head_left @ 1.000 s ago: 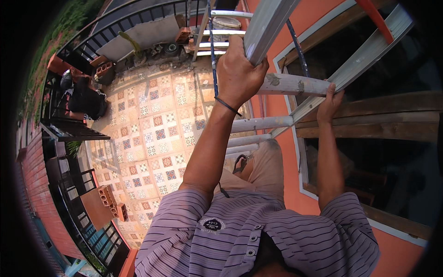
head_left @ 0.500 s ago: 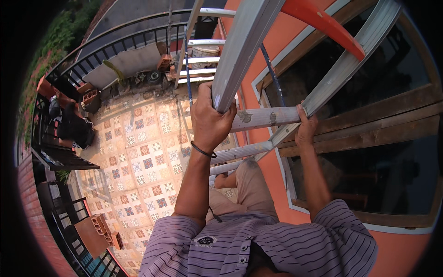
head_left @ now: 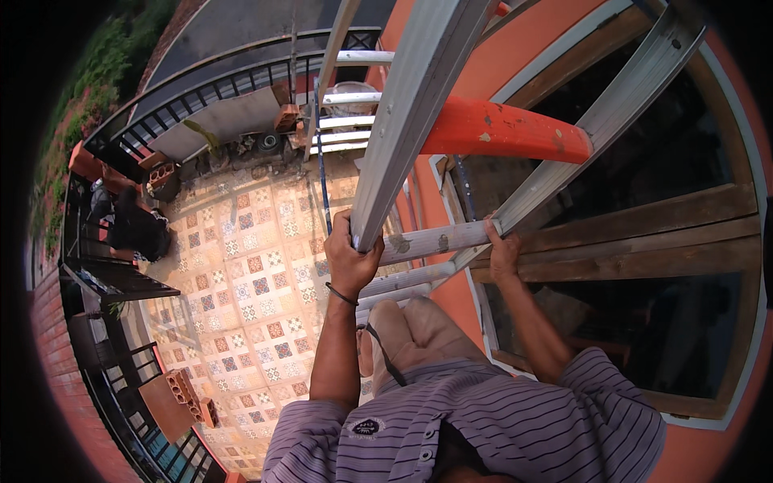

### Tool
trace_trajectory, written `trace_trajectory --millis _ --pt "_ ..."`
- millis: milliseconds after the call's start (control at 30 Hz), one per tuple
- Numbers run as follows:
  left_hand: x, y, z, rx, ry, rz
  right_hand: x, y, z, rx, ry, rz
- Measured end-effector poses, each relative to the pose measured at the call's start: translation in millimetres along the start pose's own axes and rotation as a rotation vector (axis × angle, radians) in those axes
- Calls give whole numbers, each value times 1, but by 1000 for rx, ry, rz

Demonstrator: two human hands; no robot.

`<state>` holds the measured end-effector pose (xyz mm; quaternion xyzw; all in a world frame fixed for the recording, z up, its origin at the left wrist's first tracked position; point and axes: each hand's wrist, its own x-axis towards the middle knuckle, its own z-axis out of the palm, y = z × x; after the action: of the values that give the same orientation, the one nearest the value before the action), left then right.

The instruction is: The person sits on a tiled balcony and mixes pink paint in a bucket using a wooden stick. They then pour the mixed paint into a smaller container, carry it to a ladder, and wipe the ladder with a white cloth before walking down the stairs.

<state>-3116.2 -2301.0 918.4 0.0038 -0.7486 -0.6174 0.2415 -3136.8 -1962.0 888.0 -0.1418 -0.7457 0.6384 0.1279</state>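
Observation:
I am up on an aluminium stepladder (head_left: pixel 419 105), my knees close to its grey rungs. My left hand (head_left: pixel 354 259) is wrapped round the left rail, just where a paint-spotted rung joins it. On the other side, my right hand (head_left: pixel 503 251) grips the right rail at the end of that same rung, its fingers partly hidden behind the metal. A worn orange-red crosspiece (head_left: pixel 507 133) spans the rails above my hands. The ladder's far section, with white rungs (head_left: pixel 346 98), shows beyond the left rail.
An orange wall and wood-framed dark windows (head_left: pixel 644 314) stand close on the right. Far below lies a patterned tile floor (head_left: pixel 258 282), bounded by black railings (head_left: pixel 233 84). Hollow bricks (head_left: pixel 183 394) and a dark bundle or crouched figure (head_left: pixel 138 225) are at the left.
The orange-red crosspiece and my hands now appear lower in the view. Both my knees show side by side, where one was raised before. Each hand keeps its hold on the ladder.

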Motion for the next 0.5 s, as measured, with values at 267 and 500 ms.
trace_trajectory --millis 267,500 --pt "-2 0 0 9 -3 -67 -3 -4 -3 25 0 82" --pt "0 2 -2 84 -9 -38 -4 1 -6 -76 -7 99"
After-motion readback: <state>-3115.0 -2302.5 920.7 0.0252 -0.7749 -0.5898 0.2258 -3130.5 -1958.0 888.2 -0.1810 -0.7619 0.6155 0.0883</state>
